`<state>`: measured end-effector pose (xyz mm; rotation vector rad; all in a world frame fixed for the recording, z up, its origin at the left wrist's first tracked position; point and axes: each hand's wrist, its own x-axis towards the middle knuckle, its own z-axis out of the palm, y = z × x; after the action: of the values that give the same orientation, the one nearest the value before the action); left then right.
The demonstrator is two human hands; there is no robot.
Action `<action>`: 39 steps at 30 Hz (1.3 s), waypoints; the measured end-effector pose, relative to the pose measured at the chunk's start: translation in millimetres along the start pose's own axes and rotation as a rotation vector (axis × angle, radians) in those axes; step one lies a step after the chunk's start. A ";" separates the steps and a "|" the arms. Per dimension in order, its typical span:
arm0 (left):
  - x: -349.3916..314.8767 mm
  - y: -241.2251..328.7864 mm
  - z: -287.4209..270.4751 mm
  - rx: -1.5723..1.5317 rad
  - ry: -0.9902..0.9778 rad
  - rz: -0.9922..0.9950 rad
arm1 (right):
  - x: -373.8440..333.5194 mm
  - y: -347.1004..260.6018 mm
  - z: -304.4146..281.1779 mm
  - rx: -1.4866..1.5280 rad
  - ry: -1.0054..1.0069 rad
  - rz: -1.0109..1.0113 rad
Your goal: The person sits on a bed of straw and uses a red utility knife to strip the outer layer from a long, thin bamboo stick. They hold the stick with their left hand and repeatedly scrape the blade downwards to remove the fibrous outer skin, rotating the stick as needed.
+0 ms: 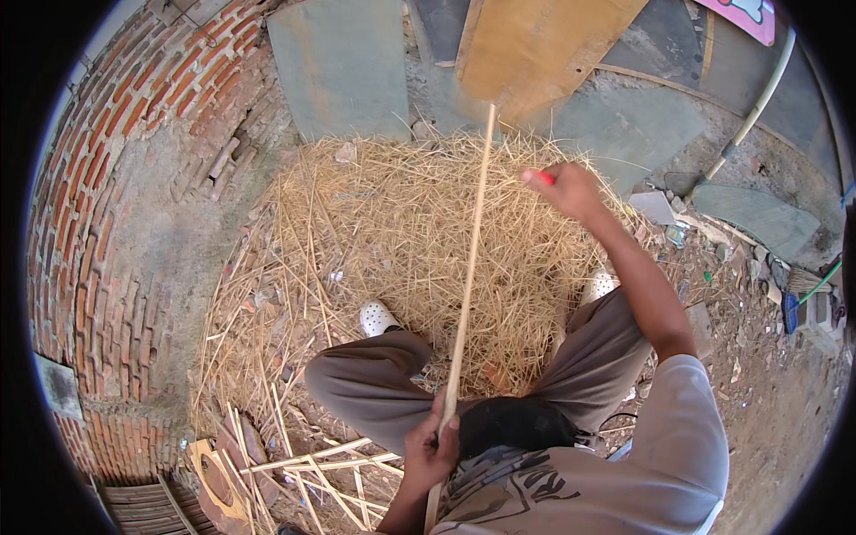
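A long, thin, pale wooden stick (473, 259), probably bamboo, slants up from my lap, its far end above the straw near the leaning boards. My left hand (432, 450) is closed round its lower part, close to my body. Out to the right and apart from the stick, my right hand (571, 190) is closed on a small red object (545, 177). Only its red end sticks out of the fingers, so its kind does not show. Below the stick lies a broad heap of straw-coloured shavings (410, 232), between and beyond my feet.
More pale strips (330, 459) lie crossed at the lower left, beside a wooden piece with a round hole (217, 486). A brick wall (98, 294) bounds the left. Grey and tan boards (339, 71) lean at the back. Rubble and a blue-and-green broom (792, 312) lie right.
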<state>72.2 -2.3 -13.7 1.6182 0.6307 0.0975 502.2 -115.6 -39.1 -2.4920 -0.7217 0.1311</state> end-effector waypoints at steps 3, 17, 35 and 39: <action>16.5 -6.5 -3.2 0.004 0.045 0.115 | -67.5 -65.0 33.1 -0.046 -0.039 -0.462; 13.7 -2.3 -13.4 0.132 0.113 0.202 | -87.6 -100.5 66.6 -0.052 0.118 -0.737; -4.0 -2.4 -8.8 0.207 -0.003 0.226 | -28.1 -56.0 50.6 -0.126 0.068 -0.299; -11.3 -8.2 -6.4 0.223 -0.060 0.274 | 1.7 -31.2 31.9 -0.062 0.217 -0.166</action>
<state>57.3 -1.6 -17.0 1.9108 0.3803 0.1847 481.6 -77.5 -49.9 -2.4420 -0.8455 -0.2220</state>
